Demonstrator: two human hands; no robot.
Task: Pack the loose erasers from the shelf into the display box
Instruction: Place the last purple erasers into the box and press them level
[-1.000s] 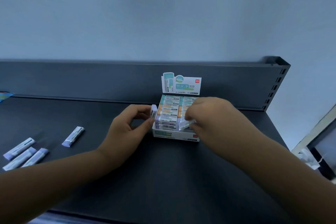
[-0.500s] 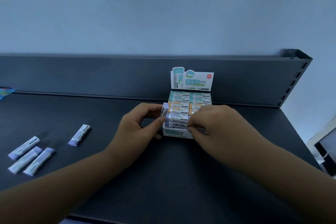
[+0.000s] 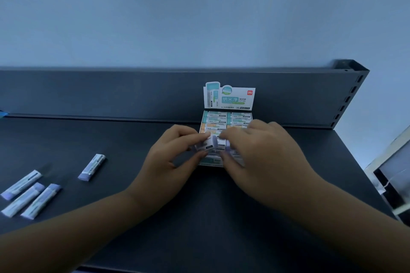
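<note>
Left hand pinches an eraser just over the front-left of the display box, long axis roughly left-right like the packed rows. Right hand curls over the front-right, can't tell if it's gripping. Loose erasers wait near the shelf's left edge.

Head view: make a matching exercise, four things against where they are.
1. left hand
2. right hand
3. lone eraser
4. three erasers

A. side by side, far left of the shelf
B. pinches a purple-ended eraser at the display box front
C. over the box's front right corner
D. alone on the shelf, left of both hands

Pairs: 1-B, 2-C, 3-D, 4-A.
</note>
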